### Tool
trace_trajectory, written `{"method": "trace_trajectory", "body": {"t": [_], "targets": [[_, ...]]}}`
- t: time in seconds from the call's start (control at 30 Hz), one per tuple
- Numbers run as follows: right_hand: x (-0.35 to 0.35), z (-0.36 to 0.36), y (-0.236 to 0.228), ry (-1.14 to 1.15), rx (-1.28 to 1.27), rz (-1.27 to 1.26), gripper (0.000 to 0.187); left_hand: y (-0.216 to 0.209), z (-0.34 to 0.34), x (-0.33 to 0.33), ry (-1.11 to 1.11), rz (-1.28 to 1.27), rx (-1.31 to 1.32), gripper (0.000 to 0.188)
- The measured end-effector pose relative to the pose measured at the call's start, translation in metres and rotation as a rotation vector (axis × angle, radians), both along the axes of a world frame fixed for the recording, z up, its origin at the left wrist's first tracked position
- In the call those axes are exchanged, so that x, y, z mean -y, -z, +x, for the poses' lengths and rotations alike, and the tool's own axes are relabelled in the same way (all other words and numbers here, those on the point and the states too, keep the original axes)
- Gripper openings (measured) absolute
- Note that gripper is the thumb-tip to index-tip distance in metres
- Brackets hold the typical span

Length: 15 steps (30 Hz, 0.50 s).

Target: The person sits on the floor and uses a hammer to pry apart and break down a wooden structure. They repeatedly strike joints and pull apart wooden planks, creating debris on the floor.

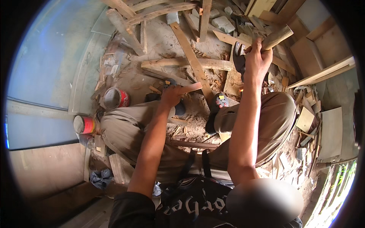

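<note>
My right hand (pixel 258 57) is raised at the upper right, its fingers wrapped round the thick wooden handle of an adze (pixel 239 62). Its dark metal head shows left of the fist, and the pale handle end sticks out to the right. Lower and further left, my left hand (pixel 172 95) grips a short wooden piece (pixel 191 88), which points right over the ground between my feet. Part of that piece is hidden in the fist. A long narrow board (pixel 192 60) slants behind it, crossing a thicker beam (pixel 213 64).
Red-labelled cans (pixel 123 98) stand beside my left knee. A curved wooden frame (pixel 163 13) rises at the far side. Wooden panels (pixel 313 51) lean at the right. Chips and offcuts litter the dirt floor, and a pale board (pixel 331 131) lies right of my knee.
</note>
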State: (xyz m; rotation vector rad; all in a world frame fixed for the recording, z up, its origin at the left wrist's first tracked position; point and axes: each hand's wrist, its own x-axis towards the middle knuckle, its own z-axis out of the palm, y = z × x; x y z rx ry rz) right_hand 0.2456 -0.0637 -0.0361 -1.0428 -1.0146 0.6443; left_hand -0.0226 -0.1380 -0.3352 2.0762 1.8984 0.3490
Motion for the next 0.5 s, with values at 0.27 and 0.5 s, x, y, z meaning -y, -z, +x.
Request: {"method": "trace_trajectory", "body": {"t": [0.27, 0.5], "targets": [[-0.023, 0.009, 0.049, -0.027, 0.005, -0.112, 0.022, 0.048, 0.082, -0.023, -0.117, -0.084, 0.129, 0.043], [-0.035, 0.006, 0.164, -0.216, -0.019, -0.394, 0.035, 0.069, 0.109, -0.046, -0.209, -0.034, 0.28, 0.043]]}}
